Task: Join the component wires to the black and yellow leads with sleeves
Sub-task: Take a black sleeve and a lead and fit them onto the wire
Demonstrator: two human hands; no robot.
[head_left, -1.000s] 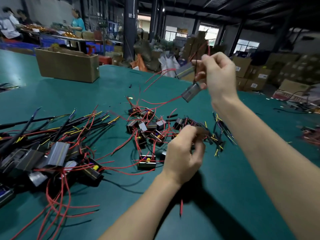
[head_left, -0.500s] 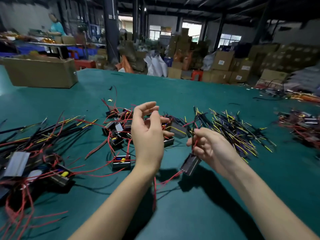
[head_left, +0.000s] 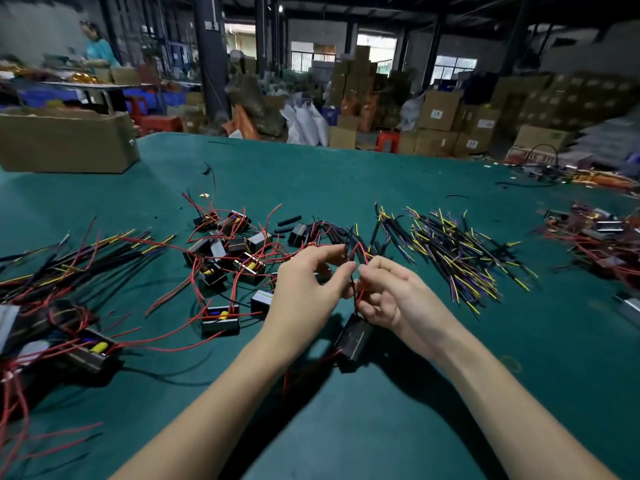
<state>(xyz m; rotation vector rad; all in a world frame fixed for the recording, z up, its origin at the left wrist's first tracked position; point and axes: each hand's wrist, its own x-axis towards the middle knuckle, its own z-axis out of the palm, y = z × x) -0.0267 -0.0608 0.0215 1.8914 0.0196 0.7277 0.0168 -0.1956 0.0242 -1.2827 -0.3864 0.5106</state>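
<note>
My right hand (head_left: 391, 296) holds the red and black wires of a small black box component (head_left: 354, 336) that hangs below it just above the green table (head_left: 346, 174). My left hand (head_left: 308, 285) is next to it, thumb and forefinger pinching at the same wires near their upper ends. A spread of black and yellow leads (head_left: 450, 251) lies right behind my right hand. More components with red wires (head_left: 228, 251) lie in a loose pile to the left of my hands. A few short black sleeves (head_left: 289, 221) lie beyond that pile.
A heap of wired components with long leads (head_left: 59, 299) covers the table's left side. Another tangle of parts (head_left: 599, 233) sits at the far right. A cardboard box (head_left: 65, 140) stands at the back left. Stacked cartons and a person at a bench lie beyond the table.
My right hand brought the component down from high up to just above the table. My left hand opened, then closed in on the wires beside the right hand.
</note>
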